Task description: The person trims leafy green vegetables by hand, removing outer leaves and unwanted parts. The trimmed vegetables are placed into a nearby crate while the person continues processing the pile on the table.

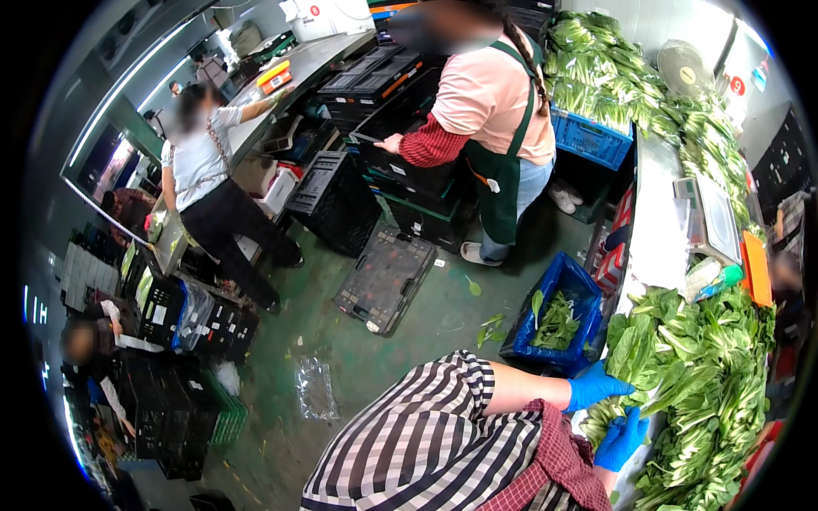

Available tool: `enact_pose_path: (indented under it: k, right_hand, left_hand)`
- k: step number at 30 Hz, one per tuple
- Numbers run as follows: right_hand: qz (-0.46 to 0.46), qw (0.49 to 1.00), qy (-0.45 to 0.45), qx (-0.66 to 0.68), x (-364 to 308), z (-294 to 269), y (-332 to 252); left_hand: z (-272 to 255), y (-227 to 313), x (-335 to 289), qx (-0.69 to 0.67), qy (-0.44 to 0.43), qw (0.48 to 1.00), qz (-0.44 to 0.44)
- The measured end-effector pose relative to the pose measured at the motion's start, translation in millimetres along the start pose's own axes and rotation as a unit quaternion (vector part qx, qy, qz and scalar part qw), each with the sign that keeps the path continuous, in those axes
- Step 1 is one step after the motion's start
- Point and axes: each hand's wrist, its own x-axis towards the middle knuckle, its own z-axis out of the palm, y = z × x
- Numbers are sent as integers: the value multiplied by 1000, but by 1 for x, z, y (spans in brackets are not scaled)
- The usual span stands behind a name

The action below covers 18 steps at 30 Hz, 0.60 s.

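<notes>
Both my hands wear blue gloves and work at the near edge of a long pile of leafy greens on the bench at right. My left hand is closed at the base of a bunch of leafy greens, its fingertips partly hidden by leaves. Just below it, my right hand has curled fingers against the same greens' pale stems. A smaller cluster of stems lies between my wrists. My checked sleeve covers part of the right forearm.
A blue-lined bin with loose leaves stands beside the bench. On the bench are a scale and an orange item. Beyond, a blue crate holds bagged greens. A co-worker in a green apron handles black crates; a flat crate lies on the floor.
</notes>
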Motion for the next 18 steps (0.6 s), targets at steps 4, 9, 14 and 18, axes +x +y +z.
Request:
enact_pose_path:
  k: [4, 9, 14, 18]
  right_hand:
    - [-22, 999, -28, -40, 5, 7, 8]
    - [-3, 998, -44, -32, 2, 25, -5]
    - [11, 999, -35, -2, 9, 10, -5]
    - [2, 999, -42, -29, 11, 1, -2]
  left_hand:
    - [7, 20, -7, 2, -23, 999, -35]
    - [4, 14, -1, -3, -23, 1000, -13]
    - [6, 4, 5, -14, -27, 999, -12]
    - [13, 4, 2, -13, -34, 999, -27]
